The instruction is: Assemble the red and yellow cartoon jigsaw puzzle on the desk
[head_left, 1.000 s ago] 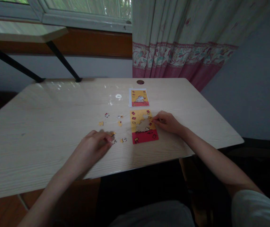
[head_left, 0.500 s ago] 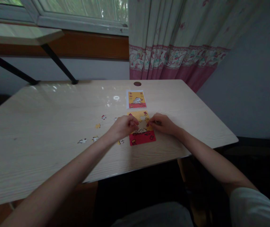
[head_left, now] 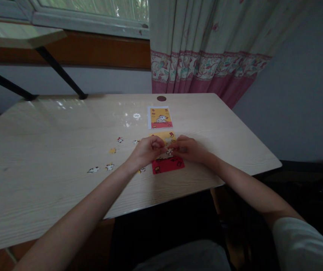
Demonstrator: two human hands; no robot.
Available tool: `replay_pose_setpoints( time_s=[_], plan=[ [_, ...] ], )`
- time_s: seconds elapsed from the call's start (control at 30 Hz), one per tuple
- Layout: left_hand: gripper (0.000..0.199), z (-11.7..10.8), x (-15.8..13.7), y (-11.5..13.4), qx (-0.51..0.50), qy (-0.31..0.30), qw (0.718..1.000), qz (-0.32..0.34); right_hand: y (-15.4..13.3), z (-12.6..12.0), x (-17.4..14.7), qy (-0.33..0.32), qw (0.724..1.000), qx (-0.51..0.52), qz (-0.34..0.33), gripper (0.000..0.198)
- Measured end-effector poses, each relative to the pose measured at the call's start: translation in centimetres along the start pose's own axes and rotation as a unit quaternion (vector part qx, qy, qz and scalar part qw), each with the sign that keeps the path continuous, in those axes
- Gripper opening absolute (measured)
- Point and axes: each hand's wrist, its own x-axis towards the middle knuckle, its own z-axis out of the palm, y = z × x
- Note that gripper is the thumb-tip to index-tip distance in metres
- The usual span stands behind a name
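A partly assembled jigsaw puzzle (head_left: 168,165), yellow at the top and red at the bottom, lies on the table under my hands. A small white puzzle piece with dark lines (head_left: 169,152) is pinched between the fingertips of my left hand (head_left: 150,148) and my right hand (head_left: 189,149), just over the puzzle's middle. My hands hide much of the puzzle's centre. Beyond it lies a picture card (head_left: 161,117) showing a white animal on yellow and red. Loose pieces lie to the left, among them a yellow piece (head_left: 112,151) and a white piece (head_left: 94,170).
The pale wooden table (head_left: 51,150) has a round brown hole cover (head_left: 161,98) near its back edge. A raised shelf (head_left: 20,34) on black legs stands at the back left. A curtain (head_left: 203,64) hangs behind the table, beside a window.
My right hand has moved left and my two hands' fingertips have come together at the white puzzle piece. The whole view has shifted slightly.
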Motion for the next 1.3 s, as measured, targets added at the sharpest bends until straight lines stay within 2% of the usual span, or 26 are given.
replay_pose_setpoints(
  time_s=[0.23, 0.53, 0.67, 0.83, 0.93, 1.1, 1.3],
  plan=[
    [0.022, -0.11, 0.27, -0.41, -0.095, -0.02, 0.995, 0.009, -0.14, 0.0, 0.11, 0.054, 0.998, 0.013, -0.024, 0.021],
    [0.024, 0.01, 0.09, -0.62, -0.165, -0.022, 0.985, -0.034, 0.01, 0.04, 0.2, 0.038, 0.999, 0.008, -0.012, 0.019],
    [0.021, -0.09, -0.02, -0.58, -0.155, -0.032, 0.986, -0.043, -0.08, 0.11, 0.32, 0.043, 0.998, 0.024, -0.026, 0.019],
    [0.023, 0.09, -0.05, -0.46, -0.138, -0.015, 0.989, -0.042, -0.67, 0.01, 0.53, 0.086, 0.996, 0.022, 0.023, 0.015],
    [0.021, 0.3, -0.09, -0.33, -0.158, 0.01, 0.986, -0.045, -0.75, 0.12, 0.6, 0.105, 0.994, 0.017, 0.025, 0.017],
    [0.021, 0.5, -0.01, -0.49, -0.207, 0.018, 0.976, -0.073, -0.44, 0.49, 0.58, 0.136, 0.991, -0.012, 0.001, 0.017],
    [0.022, 0.49, 0.06, -0.9, -0.2, 0.021, 0.976, -0.077, -0.16, 0.5, 0.45, 0.123, 0.991, -0.046, 0.003, 0.015]
  ],
)
